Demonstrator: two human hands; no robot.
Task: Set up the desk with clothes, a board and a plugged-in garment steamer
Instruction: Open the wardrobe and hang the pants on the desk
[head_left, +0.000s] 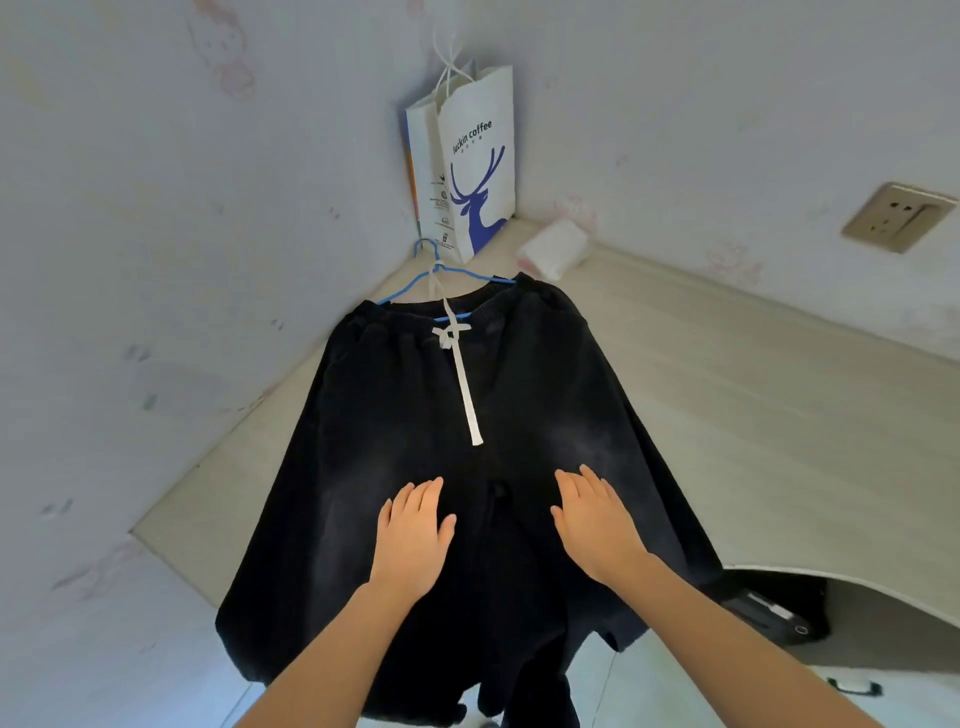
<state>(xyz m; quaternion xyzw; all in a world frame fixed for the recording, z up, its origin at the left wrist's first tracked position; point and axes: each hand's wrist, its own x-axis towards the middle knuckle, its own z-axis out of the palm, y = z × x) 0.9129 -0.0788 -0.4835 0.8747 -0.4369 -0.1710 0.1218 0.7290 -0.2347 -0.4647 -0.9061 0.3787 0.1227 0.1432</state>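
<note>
Both hands lie flat with fingers spread on the black trousers (415, 405), left hand (415, 535) and right hand (597, 525) equally near either side of the seam, the soft, faded cloth running lengthwise from them to its blue hanger (415, 283) across the pale tabletop (753, 415), legs drooping over the near edge.

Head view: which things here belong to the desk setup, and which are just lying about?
Job: black trousers on the desk, blue hanger, wall socket, left hand and right hand flat on them.
Lying about: paper coffee bag, white packet, black object below desk.
</note>
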